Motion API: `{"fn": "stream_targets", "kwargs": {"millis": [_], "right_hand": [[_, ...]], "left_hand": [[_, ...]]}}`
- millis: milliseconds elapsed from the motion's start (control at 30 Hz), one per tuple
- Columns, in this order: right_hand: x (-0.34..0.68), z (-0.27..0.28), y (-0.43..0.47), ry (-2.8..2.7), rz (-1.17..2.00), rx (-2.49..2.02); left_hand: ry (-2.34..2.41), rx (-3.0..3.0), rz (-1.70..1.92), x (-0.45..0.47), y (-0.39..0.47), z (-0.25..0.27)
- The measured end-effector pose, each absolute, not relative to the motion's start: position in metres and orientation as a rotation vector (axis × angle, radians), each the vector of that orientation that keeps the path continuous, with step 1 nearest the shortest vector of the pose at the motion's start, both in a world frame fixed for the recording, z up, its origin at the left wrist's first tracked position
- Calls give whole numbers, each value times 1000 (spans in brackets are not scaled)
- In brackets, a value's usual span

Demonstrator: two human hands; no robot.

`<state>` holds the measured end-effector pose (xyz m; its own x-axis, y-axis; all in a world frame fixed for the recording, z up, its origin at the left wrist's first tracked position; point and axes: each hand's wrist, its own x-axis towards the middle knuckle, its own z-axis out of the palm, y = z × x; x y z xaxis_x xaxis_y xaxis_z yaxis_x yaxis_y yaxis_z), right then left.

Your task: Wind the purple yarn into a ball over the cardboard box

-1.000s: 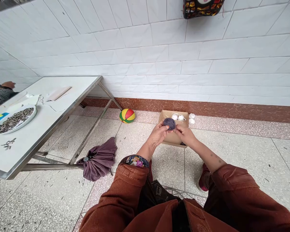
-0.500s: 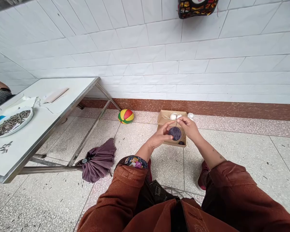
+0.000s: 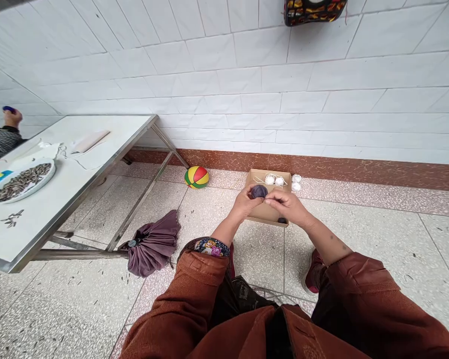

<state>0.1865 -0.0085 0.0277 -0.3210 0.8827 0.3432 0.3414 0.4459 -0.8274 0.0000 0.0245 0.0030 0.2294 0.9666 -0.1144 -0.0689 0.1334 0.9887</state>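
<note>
Left hand (image 3: 244, 202) cups 1 purple yarn ball (image 3: 259, 191), right hand (image 3: 287, 205) pinches probably its strand; best hold ball steady, strand lightly taut.

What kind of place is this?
Probably a plain indoor room, maybe in a home or a small workplace; I can't tell which. It has a white-tiled wall, a speckled floor and a metal-framed table.
</note>
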Motion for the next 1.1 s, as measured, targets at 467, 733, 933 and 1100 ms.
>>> {"fn": "stream_targets", "kwargs": {"millis": [467, 733, 933, 1100], "right_hand": [[187, -9, 2, -1903, 771, -1348], [191, 28, -10, -1930, 836, -1012], [199, 28, 4, -1723, 697, -1155], [198, 7, 11, -1650, 721, -1290]], "left_hand": [[725, 958, 981, 3, 25, 6], [1007, 1232, 972, 2, 22, 7], [821, 1268, 654, 3, 9, 15], [691, 1023, 617, 5, 5, 20]]}}
